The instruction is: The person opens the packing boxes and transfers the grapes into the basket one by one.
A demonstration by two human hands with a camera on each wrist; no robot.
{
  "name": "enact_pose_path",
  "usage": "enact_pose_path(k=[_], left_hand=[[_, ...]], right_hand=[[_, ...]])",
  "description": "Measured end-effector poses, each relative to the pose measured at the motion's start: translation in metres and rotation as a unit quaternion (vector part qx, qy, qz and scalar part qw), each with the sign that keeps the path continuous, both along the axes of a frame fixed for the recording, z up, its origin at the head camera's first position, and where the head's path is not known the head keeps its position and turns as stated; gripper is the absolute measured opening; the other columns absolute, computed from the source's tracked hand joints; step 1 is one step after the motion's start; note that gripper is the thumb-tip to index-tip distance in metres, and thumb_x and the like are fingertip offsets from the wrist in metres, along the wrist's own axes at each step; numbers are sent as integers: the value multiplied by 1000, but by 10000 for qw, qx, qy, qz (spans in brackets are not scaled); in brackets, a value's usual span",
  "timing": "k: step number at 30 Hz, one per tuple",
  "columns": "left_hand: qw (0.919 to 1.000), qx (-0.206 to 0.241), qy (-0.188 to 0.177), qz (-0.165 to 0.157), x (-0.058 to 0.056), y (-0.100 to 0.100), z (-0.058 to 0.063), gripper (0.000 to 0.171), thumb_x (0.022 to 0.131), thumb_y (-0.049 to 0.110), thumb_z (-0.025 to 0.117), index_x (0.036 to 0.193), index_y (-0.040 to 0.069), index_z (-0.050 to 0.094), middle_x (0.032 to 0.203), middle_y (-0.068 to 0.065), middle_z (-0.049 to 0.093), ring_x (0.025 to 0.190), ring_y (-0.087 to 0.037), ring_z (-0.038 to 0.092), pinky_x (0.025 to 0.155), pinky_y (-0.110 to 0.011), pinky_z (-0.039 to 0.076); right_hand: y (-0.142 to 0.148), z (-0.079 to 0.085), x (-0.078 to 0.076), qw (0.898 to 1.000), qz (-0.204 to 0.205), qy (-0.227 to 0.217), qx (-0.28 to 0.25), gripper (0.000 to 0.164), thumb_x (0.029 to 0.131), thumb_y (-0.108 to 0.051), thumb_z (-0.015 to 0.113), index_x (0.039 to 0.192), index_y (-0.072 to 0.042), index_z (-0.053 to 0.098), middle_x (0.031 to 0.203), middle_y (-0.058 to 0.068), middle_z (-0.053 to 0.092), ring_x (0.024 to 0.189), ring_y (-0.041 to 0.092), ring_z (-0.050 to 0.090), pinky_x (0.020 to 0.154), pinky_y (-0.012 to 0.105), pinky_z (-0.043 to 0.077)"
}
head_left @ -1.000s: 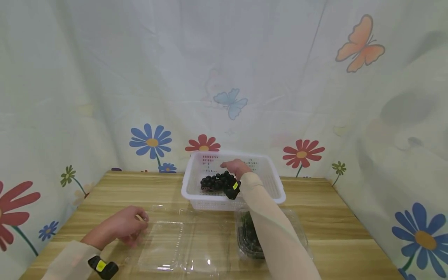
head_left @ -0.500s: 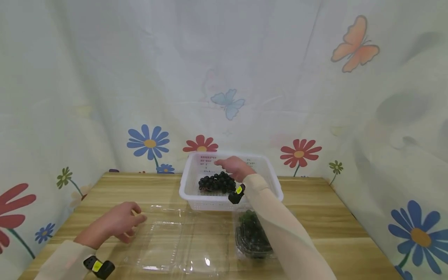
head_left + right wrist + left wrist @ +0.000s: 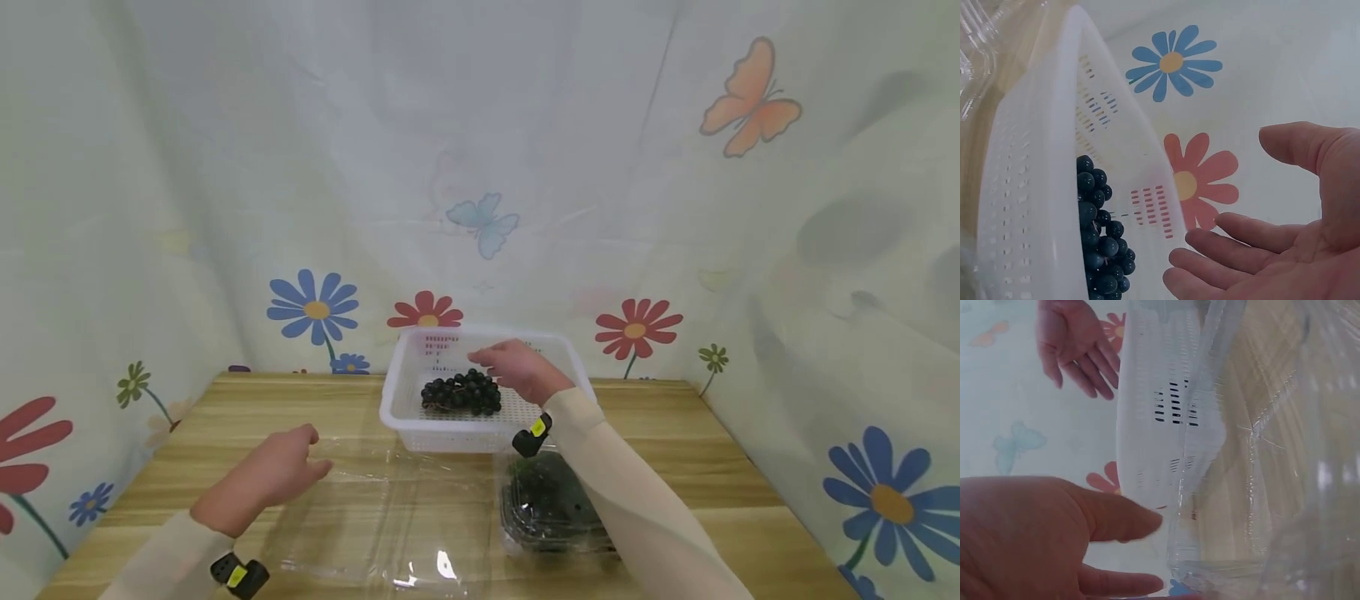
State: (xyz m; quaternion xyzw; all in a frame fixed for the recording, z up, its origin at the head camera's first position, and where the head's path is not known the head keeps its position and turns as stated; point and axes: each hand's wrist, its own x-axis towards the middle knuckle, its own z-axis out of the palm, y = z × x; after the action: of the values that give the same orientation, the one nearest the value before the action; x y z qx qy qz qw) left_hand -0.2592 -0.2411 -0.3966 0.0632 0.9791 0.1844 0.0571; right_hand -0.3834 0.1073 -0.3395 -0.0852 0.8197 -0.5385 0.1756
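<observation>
A bunch of dark grapes lies in the white perforated basket at the back of the table. Over the basket, to the right of the grapes, my right hand is raised with fingers extended and nothing in it. In the right wrist view, its palm and spread fingers are apart from the grapes. An opened clear plastic clamshell box lies in front. My left hand is at its left side, thumb and fingers extended close to the box edge, holding nothing.
A second clear box of dark grapes stands right of the opened one, partly behind my right sleeve. The wooden table meets a curtain with printed flowers and butterflies behind the basket.
My right hand has shifted right, uncovering more of the grapes in the basket and of the filled box. My left hand has moved slightly forward and right, its fingers straighter.
</observation>
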Motion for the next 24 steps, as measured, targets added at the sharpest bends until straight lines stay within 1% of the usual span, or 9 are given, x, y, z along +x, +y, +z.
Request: enact_pose_path(k=[3, 6, 8, 9, 10, 12, 15, 20, 24], left_hand=[[9997, 110, -30, 217, 4, 1, -1, 52, 96, 15, 65, 130, -18, 46, 106, -28, 67, 71, -28, 70, 63, -41, 61], [9979, 435, -232, 417, 9, -1, -4, 50, 93, 5, 63, 133, -18, 43, 86, -20, 66, 48, -17, 60, 45, -29, 54], [9972, 515, -317, 450, 11, -4, -8, 50, 92, 2, 62, 133, -18, 43, 78, -16, 65, 46, -15, 59, 43, -27, 53], [9965, 579, -373, 477, 11, -6, -11, 49, 91, 1, 62, 133, -18, 44, 79, -16, 65, 45, -15, 59, 43, -27, 53], [9956, 640, -444, 520, 11, -7, -13, 49, 90, 0, 61, 133, -18, 44, 80, -17, 64, 45, -15, 59, 43, -28, 53], [9943, 709, -541, 590, 10, -10, -16, 50, 90, -1, 60, 134, -18, 43, 90, -20, 63, 46, -16, 60, 44, -29, 54], [9925, 676, -704, 732, 9, -13, -18, 51, 90, -1, 58, 135, -18, 41, 91, -20, 61, 47, -16, 61, 44, -28, 54], [9910, 493, -909, 848, 10, -15, -17, 47, 92, 2, 58, 132, -17, 42, 74, -14, 62, 46, -16, 63, 43, -27, 55], [9920, 394, -899, 799, 12, -15, -16, 37, 91, 2, 58, 120, -16, 45, 65, -12, 63, 44, -16, 63, 42, -27, 54]], right_hand=[[3, 0, 8, 9998, 75, 170, 4, 47, 98, -39, 67, 136, -11, 65, 152, 10, 54, 146, 36, 44, 124, 52, 34], [6, -1, 15, 9994, 101, 309, 67, 47, 99, -38, 66, 136, -9, 65, 148, 10, 57, 143, 34, 48, 122, 51, 37], [9, -1, 20, 9991, 113, 377, 141, 48, 99, -39, 66, 136, -9, 65, 147, 10, 58, 143, 34, 48, 121, 51, 39], [11, -1, 22, 9990, 126, 396, 143, 47, 100, -38, 65, 136, -9, 65, 147, 10, 58, 144, 34, 48, 121, 51, 39], [13, -1, 25, 9990, 138, 408, 126, 47, 100, -38, 65, 136, -9, 64, 147, 10, 58, 144, 34, 47, 121, 51, 39], [17, -2, 28, 9988, 162, 446, 123, 47, 100, -38, 65, 136, -8, 64, 147, 11, 58, 144, 34, 47, 120, 51, 40], [24, -5, 30, 9985, 224, 479, 116, 46, 100, -37, 65, 137, -8, 64, 146, 12, 58, 144, 35, 48, 120, 52, 39], [35, -5, 34, 9984, 265, 487, 91, 48, 101, -35, 64, 139, -6, 61, 147, 15, 58, 141, 36, 51, 119, 51, 41], [43, -2, 42, 9983, 301, 501, 15, 51, 102, -33, 61, 142, -2, 57, 149, 17, 55, 140, 37, 51, 119, 52, 41]])
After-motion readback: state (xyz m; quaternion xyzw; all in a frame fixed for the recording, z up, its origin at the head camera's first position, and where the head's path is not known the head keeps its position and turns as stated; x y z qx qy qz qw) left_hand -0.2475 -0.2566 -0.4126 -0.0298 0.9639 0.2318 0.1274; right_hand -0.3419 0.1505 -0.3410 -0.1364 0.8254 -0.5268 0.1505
